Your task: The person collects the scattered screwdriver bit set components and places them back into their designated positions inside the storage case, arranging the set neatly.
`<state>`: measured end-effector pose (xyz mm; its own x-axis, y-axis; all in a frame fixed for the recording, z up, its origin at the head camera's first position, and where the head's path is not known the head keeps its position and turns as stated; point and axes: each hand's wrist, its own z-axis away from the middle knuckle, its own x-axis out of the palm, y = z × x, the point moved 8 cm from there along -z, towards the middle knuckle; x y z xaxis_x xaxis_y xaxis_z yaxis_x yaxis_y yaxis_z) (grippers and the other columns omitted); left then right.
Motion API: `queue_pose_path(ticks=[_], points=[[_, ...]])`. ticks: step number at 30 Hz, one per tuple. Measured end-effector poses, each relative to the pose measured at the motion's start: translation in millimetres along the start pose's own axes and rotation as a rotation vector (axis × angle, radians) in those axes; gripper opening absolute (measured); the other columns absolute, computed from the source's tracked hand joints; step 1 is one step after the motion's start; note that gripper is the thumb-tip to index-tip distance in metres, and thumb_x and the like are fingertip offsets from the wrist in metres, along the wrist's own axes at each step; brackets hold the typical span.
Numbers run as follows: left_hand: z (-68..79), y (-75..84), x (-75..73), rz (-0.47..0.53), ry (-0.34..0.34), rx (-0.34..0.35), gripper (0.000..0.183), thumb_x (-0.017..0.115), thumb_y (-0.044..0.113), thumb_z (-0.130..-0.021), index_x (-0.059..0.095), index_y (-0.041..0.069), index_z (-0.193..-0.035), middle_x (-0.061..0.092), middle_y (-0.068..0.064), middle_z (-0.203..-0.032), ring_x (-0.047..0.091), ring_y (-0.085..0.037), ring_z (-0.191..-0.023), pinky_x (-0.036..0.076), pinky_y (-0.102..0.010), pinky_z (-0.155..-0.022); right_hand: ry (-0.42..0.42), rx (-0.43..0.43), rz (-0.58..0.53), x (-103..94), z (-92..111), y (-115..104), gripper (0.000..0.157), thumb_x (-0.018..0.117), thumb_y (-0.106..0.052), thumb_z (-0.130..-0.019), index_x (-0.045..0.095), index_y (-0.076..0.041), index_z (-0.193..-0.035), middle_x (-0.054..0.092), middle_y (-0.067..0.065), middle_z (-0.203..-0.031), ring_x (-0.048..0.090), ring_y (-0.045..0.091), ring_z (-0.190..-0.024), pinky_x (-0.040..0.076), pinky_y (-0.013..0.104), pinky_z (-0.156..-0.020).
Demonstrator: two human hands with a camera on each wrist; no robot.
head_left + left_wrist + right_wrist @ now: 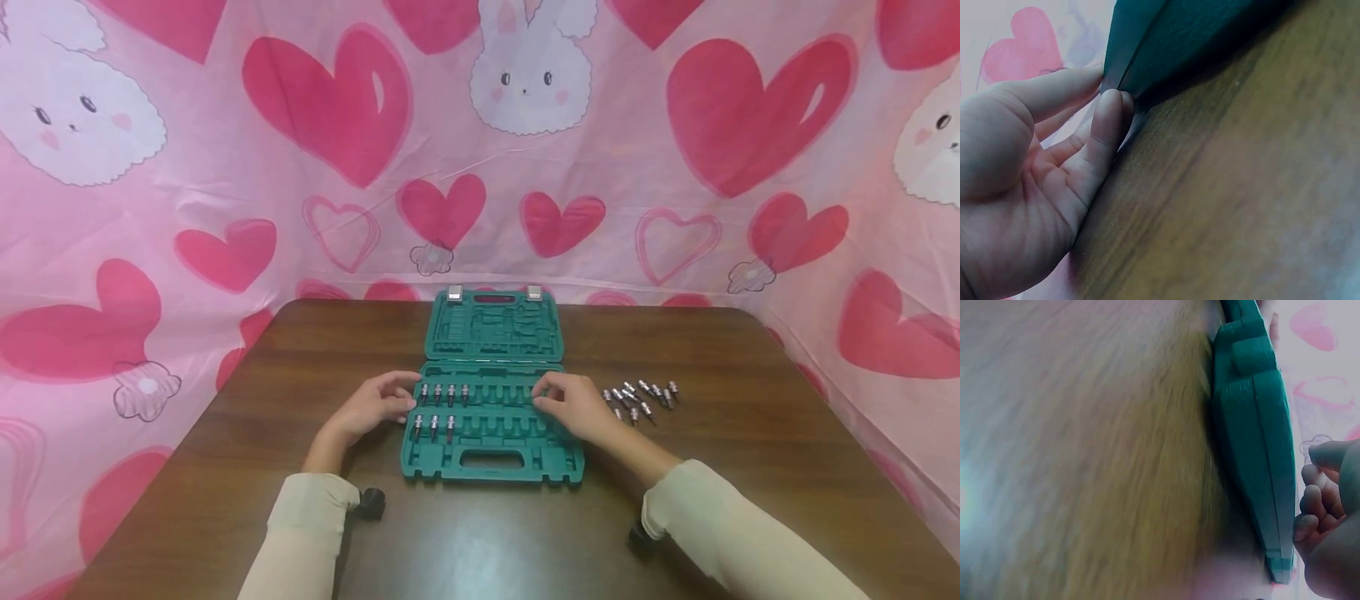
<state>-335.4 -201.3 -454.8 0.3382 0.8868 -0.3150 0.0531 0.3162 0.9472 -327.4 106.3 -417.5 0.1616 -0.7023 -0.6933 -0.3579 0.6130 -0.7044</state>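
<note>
A green plastic tool case [491,468] lies opened flat on the table. Several silver bit sockets [445,393] stand at the left of its upper row, and three more bit sockets [434,427] fill the left of the lower row. My left hand [369,408] is at the case's left edge; in the left wrist view its thumb [1105,122] and index finger touch the case's side. Over the right end of the upper row hovers my right hand [576,406], fingers loosely bent. Nothing shows between those fingers [1313,500] in the right wrist view.
Loose bit sockets [643,395] lie scattered on the wooden table [480,542] right of the case. The moulded lid [493,321] with two metal latches lies toward the back. Behind the table hangs a pink cloth [525,167] with hearts and rabbits.
</note>
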Motion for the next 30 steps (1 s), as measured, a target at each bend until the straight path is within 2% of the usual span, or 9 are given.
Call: queue_pose_path(ticks=[10, 18, 24, 30], points=[[6.3, 11.3, 4.8, 0.009, -0.012, -0.022, 0.047, 0.061, 0.005, -0.094, 0.048, 0.001, -0.139, 0.063, -0.019, -0.099, 0.064, -0.03, -0.089, 0.055, -0.041, -0.082, 0.019, 0.014, 0.019, -16.2, 13.7, 16.5, 0.006, 0.069, -0.014, -0.09, 0.07, -0.013, -0.096, 0.056, -0.002, -0.068, 0.052, 0.017, -0.062, 0.046, 0.033, -0.056], [1.6, 1.0, 2.6, 0.001, -0.003, -0.01, 0.047, 0.065, 0.013, -0.094, 0.051, 0.008, -0.138, 0.064, -0.015, -0.101, 0.064, -0.027, -0.091, 0.055, -0.036, -0.081, 0.033, 0.039, 0.04, -31.7, 23.2, 32.1, 0.006, 0.07, -0.013, -0.09, 0.07, -0.013, -0.096, 0.057, -0.002, -0.069, 0.053, 0.018, -0.062, 0.047, 0.034, -0.055], [-0.5, -0.5, 0.6, -0.005, -0.007, 0.002, 0.047, 0.065, 0.014, -0.094, 0.051, 0.008, -0.138, 0.064, -0.016, -0.101, 0.064, -0.028, -0.091, 0.055, -0.037, -0.081, 0.037, 0.059, 0.072, -43.7, 27.2, 40.2, 0.007, 0.071, -0.015, -0.09, 0.069, -0.015, -0.096, 0.057, -0.002, -0.069, 0.053, 0.018, -0.061, 0.047, 0.033, -0.055], [11.3, 24.4, 4.5, -0.001, -0.018, 0.003, 0.045, 0.062, 0.006, -0.094, 0.05, 0.001, -0.138, 0.063, -0.018, -0.1, 0.064, -0.029, -0.09, 0.055, -0.037, -0.081, 0.042, 0.047, 0.098, -50.8, 30.4, 48.2, 0.009, 0.071, -0.015, -0.089, 0.068, -0.013, -0.098, 0.056, -0.002, -0.069, 0.053, 0.018, -0.061, 0.047, 0.033, -0.055]])
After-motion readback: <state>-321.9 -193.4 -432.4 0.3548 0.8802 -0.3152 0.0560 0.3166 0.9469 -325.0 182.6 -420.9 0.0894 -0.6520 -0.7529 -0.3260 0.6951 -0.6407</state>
